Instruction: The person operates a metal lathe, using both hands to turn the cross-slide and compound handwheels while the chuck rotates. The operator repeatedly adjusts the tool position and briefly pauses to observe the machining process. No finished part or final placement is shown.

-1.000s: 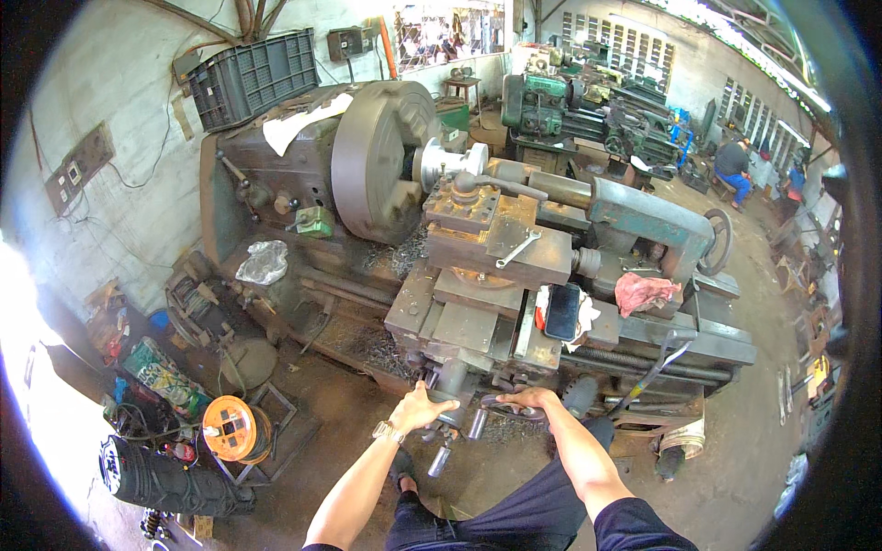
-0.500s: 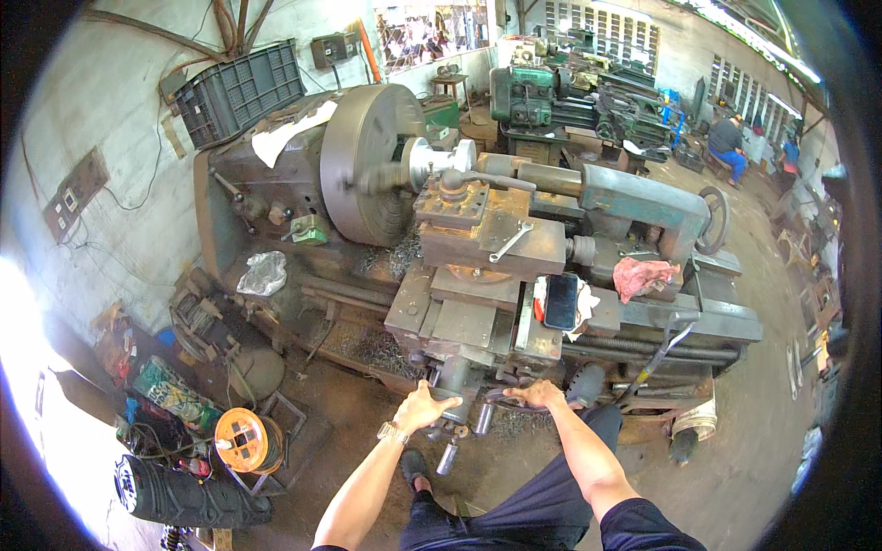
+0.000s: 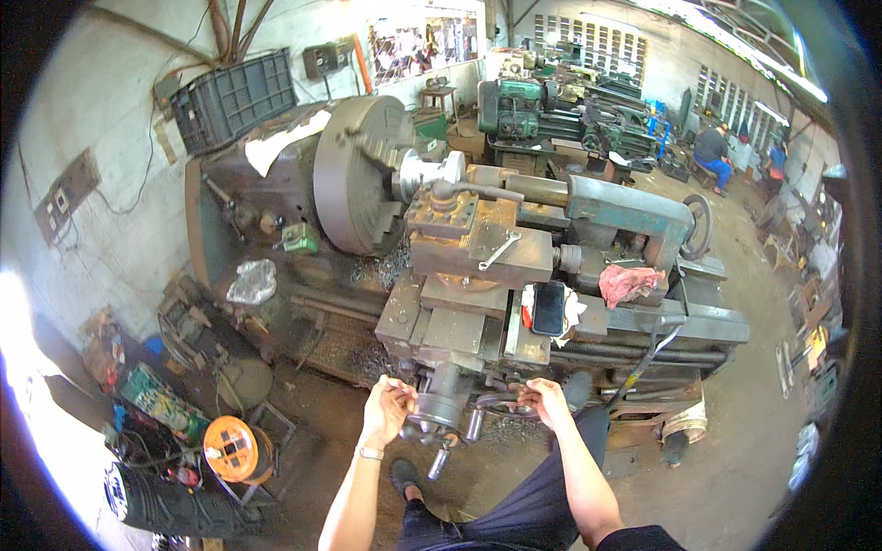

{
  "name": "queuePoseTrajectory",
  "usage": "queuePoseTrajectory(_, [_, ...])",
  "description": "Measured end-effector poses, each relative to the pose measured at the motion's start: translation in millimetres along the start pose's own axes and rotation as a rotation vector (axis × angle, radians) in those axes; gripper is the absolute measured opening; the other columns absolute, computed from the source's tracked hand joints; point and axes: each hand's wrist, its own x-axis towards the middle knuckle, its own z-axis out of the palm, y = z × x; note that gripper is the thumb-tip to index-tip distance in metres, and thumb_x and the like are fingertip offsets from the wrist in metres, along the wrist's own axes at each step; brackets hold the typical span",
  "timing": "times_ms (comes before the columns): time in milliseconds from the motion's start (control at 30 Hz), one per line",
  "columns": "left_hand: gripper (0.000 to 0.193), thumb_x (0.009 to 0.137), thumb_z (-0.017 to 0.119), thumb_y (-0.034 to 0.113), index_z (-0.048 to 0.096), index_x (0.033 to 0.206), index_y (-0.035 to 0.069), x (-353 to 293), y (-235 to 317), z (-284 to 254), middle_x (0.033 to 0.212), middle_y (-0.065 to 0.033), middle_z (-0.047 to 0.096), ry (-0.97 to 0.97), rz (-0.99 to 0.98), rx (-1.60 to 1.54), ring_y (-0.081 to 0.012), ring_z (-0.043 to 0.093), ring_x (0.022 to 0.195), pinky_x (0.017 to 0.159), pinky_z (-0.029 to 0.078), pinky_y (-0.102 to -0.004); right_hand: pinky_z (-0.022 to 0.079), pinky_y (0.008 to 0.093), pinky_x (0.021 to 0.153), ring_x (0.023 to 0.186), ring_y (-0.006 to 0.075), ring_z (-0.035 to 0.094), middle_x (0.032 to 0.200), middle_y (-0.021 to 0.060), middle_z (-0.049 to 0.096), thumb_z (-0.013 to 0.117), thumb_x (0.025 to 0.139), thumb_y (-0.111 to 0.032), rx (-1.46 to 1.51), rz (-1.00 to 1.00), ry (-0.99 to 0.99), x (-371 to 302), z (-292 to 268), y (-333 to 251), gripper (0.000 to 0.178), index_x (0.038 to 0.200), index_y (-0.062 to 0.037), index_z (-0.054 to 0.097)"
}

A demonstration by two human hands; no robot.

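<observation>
My left hand (image 3: 390,410) is raised beside the round dial (image 3: 442,407) of the lathe's cross slide, fingers curled together; whether anything is in them is hidden. Two steel crank handles, a right one (image 3: 475,424) and a lower one (image 3: 439,463), stick out below the dial. My right hand (image 3: 546,402) has its fingers closed at the right rim of a handwheel (image 3: 496,402). Farther up, a large chuck (image 3: 354,184) holds a shiny flanged metal workpiece (image 3: 432,171), close to the tool post (image 3: 446,209).
A wrench (image 3: 500,251) lies on the slide. A phone (image 3: 549,308) and a pink rag (image 3: 630,286) rest to its right. An orange cable reel (image 3: 237,449) stands on the left floor. A person (image 3: 712,151) sits far right, past another green lathe (image 3: 514,110).
My left hand has drawn back left off the dial, its fingers curling in. My right hand has shifted to the handwheel's right rim. The chuck's jaws show in a different position.
</observation>
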Motion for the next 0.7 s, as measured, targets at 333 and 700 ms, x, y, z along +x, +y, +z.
queuePoseTrajectory(333, [0.056, 0.100, 0.057, 0.009, 0.043, 0.154, 0.006, -47.3, 9.6, 27.3, 0.087, -0.0120, 0.071, -0.245, -0.340, 0.750, -0.0119, 0.060, 0.070, 0.066, 0.049, -0.0230, 0.044, 0.0247, 0.060, 0.067, 0.0102, 0.055, 0.079, 0.0011, 0.063, 0.064, 0.098, -0.008, -0.660, 0.343, -0.400, -53.3, 34.1, -6.7, 0.028, 0.124, -0.0005, 0.068])
queuePoseTrajectory(700, [0.066, 0.106, 0.055, 0.032, 0.028, 0.160, 0.004, -25.1, -48.5, 85.0, 0.094, -0.0056, 0.072, -0.559, -0.454, 1.250, -0.0117, 0.062, 0.081, 0.073, 0.052, -0.0277, 0.044, 0.0260, 0.059, 0.065, 0.0085, 0.054, 0.085, 0.0037, 0.071, 0.058, 0.095, -0.012, -0.943, 0.312, -0.712, -43.6, 50.8, -4.8, 0.056, 0.150, -0.0060, 0.050])
